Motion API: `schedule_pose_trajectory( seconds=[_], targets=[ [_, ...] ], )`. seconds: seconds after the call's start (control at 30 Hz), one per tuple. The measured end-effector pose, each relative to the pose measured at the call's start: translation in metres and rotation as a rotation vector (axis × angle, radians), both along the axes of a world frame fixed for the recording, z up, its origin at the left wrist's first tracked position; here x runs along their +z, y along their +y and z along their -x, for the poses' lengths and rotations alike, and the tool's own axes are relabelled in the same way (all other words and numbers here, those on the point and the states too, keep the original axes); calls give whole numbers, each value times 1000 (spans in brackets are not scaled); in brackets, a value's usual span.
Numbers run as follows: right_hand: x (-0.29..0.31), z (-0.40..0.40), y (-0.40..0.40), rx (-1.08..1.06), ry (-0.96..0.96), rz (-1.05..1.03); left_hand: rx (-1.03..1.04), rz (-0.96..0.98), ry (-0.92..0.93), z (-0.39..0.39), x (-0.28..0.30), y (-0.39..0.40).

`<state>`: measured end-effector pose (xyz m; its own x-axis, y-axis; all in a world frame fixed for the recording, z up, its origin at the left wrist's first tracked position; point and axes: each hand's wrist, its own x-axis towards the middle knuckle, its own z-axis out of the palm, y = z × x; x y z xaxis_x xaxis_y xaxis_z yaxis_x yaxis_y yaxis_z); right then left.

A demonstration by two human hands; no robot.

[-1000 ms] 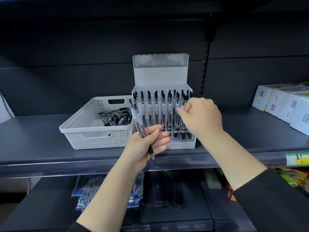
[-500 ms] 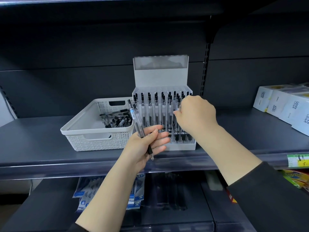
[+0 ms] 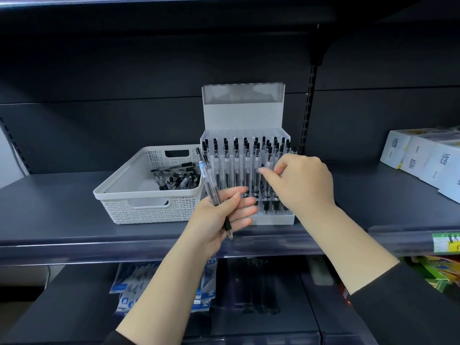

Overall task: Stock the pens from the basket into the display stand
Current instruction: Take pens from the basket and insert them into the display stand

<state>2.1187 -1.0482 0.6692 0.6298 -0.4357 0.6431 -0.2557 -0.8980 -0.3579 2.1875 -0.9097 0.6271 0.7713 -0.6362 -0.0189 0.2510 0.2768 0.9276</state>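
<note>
A white display stand [image 3: 242,115] stands on the dark shelf, its slots filled with several upright clear pens with black caps [image 3: 236,165]. To its left sits a white perforated basket [image 3: 139,202] with several loose pens [image 3: 176,178] in its back right corner. My left hand [image 3: 219,215] holds two clear pens [image 3: 209,178] tilted upright in front of the stand's left edge. My right hand [image 3: 301,183] hovers before the stand's right half, fingers loosely curled, thumb and forefinger near the pens; no pen shows in it.
The grey shelf [image 3: 49,207] has a clear price rail along its front edge. White boxes [image 3: 423,160] stand at the right. Below are blue-and-white packets [image 3: 129,290] and colourful packs [image 3: 438,272].
My right hand has slid left and a little down from the stand's right rows, its fingers loosening. My left hand with the pens has barely moved.
</note>
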Motion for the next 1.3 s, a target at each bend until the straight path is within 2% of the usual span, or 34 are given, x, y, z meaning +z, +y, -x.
schedule_pose_trajectory(
  seconds=[0.07,0.13,0.23,0.33,0.43,0.57,0.7,0.83,1.2,1.3],
  targets=[
    [-1,0,4,127,-159,-74,-22,5,-5,1,1,-1],
    [-2,-3,11,273,-225,-191,-57,3,-20,4,1,-3],
    [-2,-8,23,387,-114,-343,-121,-34,-67,8,1,-5],
    [-3,-11,27,411,19,-357,-180,-66,-103,13,-1,-6],
    [-4,-10,29,400,31,-322,-213,-93,-108,16,-2,-6],
    [-5,-12,25,389,2,-360,-213,-109,-108,17,-3,-7],
    [0,-8,17,377,-120,-494,-189,-94,-75,15,-2,-6],
    [5,-6,6,251,-205,-368,-126,-50,-5,10,-2,-5],
    [11,-4,-6,196,-377,-259,49,-33,73,-1,-10,2],
    [9,-6,-4,205,-371,-210,62,-36,76,-2,-10,3]
  ],
)
